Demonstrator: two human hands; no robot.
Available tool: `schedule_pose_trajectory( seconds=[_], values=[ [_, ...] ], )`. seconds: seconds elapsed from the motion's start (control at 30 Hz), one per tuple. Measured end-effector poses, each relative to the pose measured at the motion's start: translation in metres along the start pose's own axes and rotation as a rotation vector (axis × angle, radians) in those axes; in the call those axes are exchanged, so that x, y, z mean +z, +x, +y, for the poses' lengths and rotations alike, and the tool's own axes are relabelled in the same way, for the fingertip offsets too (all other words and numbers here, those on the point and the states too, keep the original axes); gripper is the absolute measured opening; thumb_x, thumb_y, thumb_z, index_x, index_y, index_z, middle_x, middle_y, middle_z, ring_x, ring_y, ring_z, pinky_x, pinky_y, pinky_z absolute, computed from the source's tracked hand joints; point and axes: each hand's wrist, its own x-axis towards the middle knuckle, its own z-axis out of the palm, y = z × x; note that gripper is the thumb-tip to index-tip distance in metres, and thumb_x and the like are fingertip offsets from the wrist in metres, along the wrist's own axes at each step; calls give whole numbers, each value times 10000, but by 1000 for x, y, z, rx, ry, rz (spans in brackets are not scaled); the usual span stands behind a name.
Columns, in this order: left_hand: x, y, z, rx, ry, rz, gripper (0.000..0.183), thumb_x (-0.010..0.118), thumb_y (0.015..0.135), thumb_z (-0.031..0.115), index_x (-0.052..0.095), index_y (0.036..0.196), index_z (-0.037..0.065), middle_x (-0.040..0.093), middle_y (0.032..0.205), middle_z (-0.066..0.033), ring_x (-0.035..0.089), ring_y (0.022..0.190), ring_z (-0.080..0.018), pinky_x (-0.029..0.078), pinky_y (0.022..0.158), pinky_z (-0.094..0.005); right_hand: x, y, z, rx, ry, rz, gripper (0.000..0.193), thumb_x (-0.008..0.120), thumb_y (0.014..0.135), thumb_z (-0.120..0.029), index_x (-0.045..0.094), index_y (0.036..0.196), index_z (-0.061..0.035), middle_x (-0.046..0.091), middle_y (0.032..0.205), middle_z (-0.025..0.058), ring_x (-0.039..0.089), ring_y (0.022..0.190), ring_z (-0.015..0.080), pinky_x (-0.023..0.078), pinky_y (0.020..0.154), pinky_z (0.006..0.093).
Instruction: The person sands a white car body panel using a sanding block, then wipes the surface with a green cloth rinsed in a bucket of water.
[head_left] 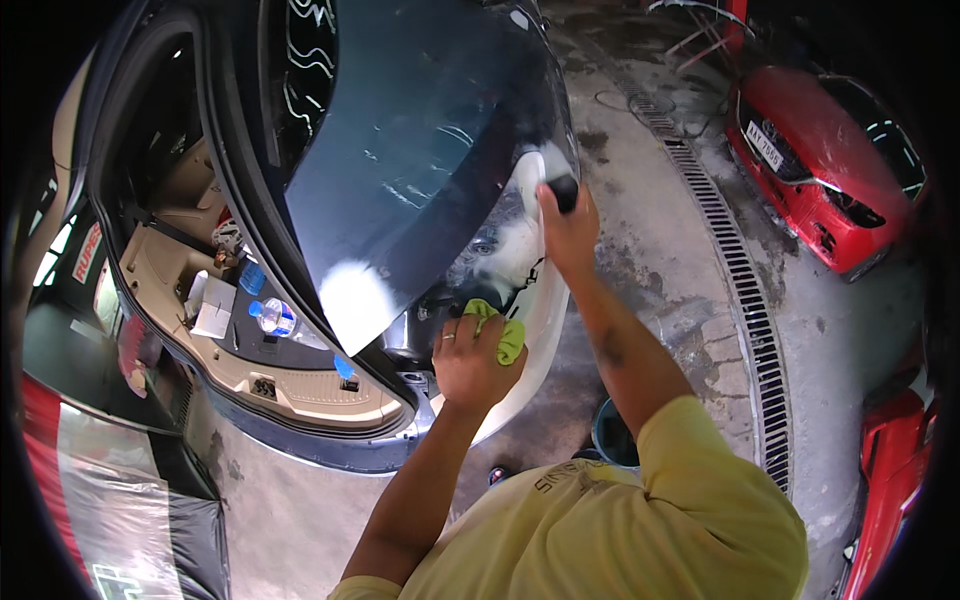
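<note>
I stand at the rear corner of a dark blue car (400, 170) whose boot is open. My left hand (474, 368) is closed on a lime-green cloth (508, 340), beside the boot opening's corner. Farther up, my right hand (572, 232) grips a small black rounded object (565, 193) at the edge of the whitish corner panel (525, 195); its kind is hard to tell. Between the hands is a recess (490, 245) with whitish smears, and a short dark cable (530, 277) shows at its edge.
Inside the boot lie a plastic bottle (273, 317) and a white box (212, 307). A dark bucket (614, 434) stands on the floor by my right side. A drain grate (735, 265) runs along the floor at right, and a red car (820, 160) is beyond it.
</note>
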Motion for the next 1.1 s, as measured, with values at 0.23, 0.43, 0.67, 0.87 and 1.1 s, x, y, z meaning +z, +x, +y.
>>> schedule_pose_trajectory(
  seconds=[0.23, 0.43, 0.67, 0.87, 1.1],
  values=[
    [0, 0, 2, 16, 30, -5, 362, 859, 704, 244, 756, 1033, 132, 676, 1039, -96, 676, 932, -355, 571, 823, -480, -32, -2, -5, 129, 135, 93, 318, 691, 1032, -295, 719, 1232, -51, 757, 1147, 196, 706, 975, 373, 548, 890, 438],
    [1, -1, 7, 15, 37, -62, 367, 854, 727, 236, 737, 1056, 121, 669, 1034, -110, 664, 967, -382, 559, 838, -500, -29, -72, -31, -162, -366, -100, 460, 601, 1054, -196, 599, 1502, -89, 668, 1440, 161, 580, 1299, 366, 438, 1086, 512],
    [8, -1, 4, 51, 35, -41, 349, 857, 740, 262, 726, 1028, 114, 661, 1032, -114, 653, 944, -376, 551, 812, -501, 20, -60, -72, -147, -44, -1, 448, 519, 1094, -211, 601, 1485, -6, 634, 1486, 210, 523, 1430, 428, 396, 1174, 516],
    [9, -5, -1, 78, 33, -40, 366, 858, 728, 274, 732, 1035, 121, 653, 1024, -112, 646, 918, -367, 554, 794, -492, -13, -75, -47, -278, -295, -141, 469, 500, 1110, -220, 565, 1512, 13, 584, 1539, 220, 471, 1484, 424, 333, 1231, 525],
    [2, -6, 1, 76, 17, -63, 329, 849, 752, 245, 731, 1029, 113, 667, 1027, -113, 652, 923, -377, 553, 811, -502, -11, -72, -43, -381, -378, -263, 589, 551, 1073, -234, 431, 1613, -32, 499, 1628, 179, 453, 1495, 430, 315, 1218, 569]
  ],
)
